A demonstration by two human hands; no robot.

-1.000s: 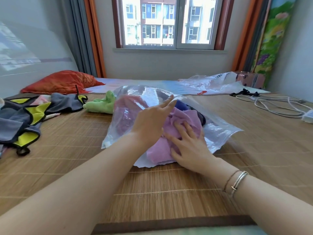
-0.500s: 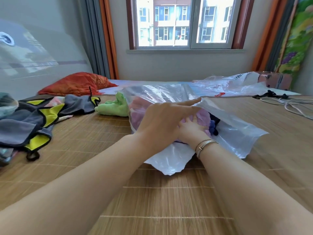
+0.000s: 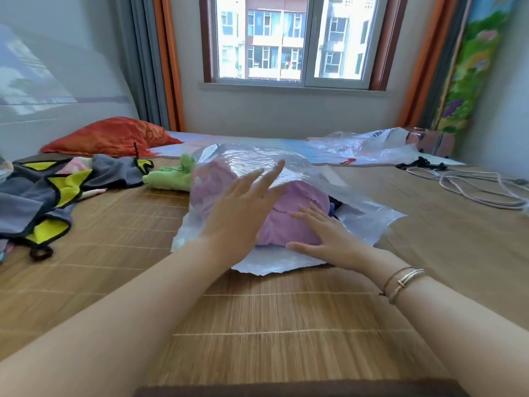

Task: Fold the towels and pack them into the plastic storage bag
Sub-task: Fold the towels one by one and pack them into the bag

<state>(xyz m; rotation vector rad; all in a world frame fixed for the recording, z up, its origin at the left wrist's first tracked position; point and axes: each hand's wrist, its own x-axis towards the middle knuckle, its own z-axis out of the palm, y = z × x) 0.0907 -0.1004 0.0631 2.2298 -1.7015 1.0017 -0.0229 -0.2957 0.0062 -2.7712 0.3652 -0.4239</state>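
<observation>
Both hands are spread flat with straight fingers: the left hand lies on the clear, crinkled plastic storage bag, the right hand presses the soft lilac towel bulging from its mouth. One woven bamboo mat, ribbed and tan, carries everything; the bag sits mid-mat. At its left edge sprawls one heap of grey-and-yellow cloths; one rumpled green towel touches the bag's left side. Two thin bracelets circle the right wrist.
</observation>
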